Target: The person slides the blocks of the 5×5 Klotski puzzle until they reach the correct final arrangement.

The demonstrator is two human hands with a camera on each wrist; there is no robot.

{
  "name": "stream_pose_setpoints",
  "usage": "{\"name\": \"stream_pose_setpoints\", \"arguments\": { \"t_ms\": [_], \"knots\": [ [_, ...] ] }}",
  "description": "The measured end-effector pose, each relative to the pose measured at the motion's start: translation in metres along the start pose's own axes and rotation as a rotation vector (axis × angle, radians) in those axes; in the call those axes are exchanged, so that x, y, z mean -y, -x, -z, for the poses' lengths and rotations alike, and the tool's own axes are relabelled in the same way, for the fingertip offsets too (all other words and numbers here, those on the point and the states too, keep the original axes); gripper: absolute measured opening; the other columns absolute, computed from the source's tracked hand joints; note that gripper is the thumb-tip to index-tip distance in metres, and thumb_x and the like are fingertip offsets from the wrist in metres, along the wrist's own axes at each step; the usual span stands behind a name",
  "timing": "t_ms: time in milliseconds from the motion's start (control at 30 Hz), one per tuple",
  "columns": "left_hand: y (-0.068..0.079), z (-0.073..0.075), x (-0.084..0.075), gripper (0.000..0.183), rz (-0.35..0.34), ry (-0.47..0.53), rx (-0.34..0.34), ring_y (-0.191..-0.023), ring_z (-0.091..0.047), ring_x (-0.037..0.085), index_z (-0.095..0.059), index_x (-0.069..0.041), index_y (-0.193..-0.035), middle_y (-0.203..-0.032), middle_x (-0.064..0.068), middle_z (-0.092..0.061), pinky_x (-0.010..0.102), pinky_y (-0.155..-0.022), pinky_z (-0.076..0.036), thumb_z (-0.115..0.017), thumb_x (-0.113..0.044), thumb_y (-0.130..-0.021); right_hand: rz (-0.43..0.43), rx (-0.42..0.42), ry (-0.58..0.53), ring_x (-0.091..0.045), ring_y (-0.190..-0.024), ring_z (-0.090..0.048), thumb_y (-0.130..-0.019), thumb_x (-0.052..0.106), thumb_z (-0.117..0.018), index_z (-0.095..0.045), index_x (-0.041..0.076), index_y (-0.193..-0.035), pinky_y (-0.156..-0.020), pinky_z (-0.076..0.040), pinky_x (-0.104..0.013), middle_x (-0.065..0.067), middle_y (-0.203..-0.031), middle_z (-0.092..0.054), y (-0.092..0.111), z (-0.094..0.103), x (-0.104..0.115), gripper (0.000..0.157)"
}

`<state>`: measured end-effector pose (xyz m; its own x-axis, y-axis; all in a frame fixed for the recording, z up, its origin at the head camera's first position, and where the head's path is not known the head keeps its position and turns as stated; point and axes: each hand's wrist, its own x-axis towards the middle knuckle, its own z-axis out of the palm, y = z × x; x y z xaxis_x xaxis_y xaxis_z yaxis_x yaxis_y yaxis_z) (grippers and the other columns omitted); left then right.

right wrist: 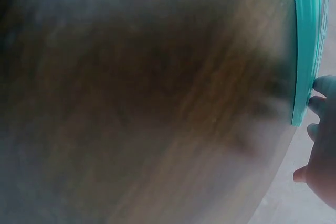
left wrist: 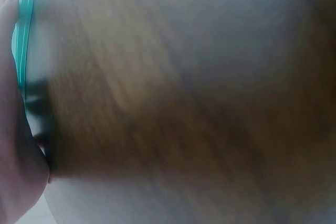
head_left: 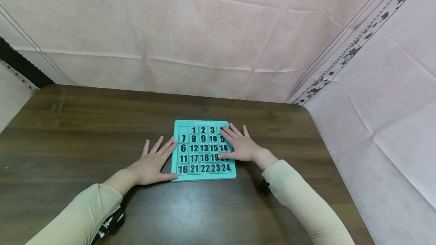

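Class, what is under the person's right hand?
The right hand overlies the right side of the turquoise board. The top row's last tile and fourth row's last tile are partly covered, their full numbers hidden.

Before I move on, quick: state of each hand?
Left hand: open, fingers spread at the left edge of the rectangular turquoise number board.
Right hand: open, fingers spread over its right side.

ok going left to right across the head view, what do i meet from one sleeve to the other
Left sleeve → left hand → turquoise number board → right hand → right sleeve
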<state>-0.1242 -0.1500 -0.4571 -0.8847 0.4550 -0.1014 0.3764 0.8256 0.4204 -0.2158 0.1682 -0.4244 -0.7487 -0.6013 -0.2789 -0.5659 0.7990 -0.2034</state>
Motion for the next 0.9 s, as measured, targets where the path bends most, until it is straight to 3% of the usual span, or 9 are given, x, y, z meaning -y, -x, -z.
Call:
{"name": "stream_pose_setpoints", "arguments": {
  "t_ms": [900],
  "knots": [
    [0.001, 0.001, -0.001, 0.100, 0.000, 0.002, 0.000, -0.144, -0.003, 0.041, -0.014, -0.015, -0.151, -0.159, 0.008, -0.009, 0.068, -0.106, 0.005, -0.052, -0.072, -0.078, 0.012, 0.023, 0.032, -0.020, -0.147, 0.005, -0.084, 0.071, -0.043, -0.008, 0.025, -0.152, -0.112, 0.008, -0.060, 0.006, -0.159, -0.006, -0.015, -0.001, 0.026, 0.089]
  ]
}}
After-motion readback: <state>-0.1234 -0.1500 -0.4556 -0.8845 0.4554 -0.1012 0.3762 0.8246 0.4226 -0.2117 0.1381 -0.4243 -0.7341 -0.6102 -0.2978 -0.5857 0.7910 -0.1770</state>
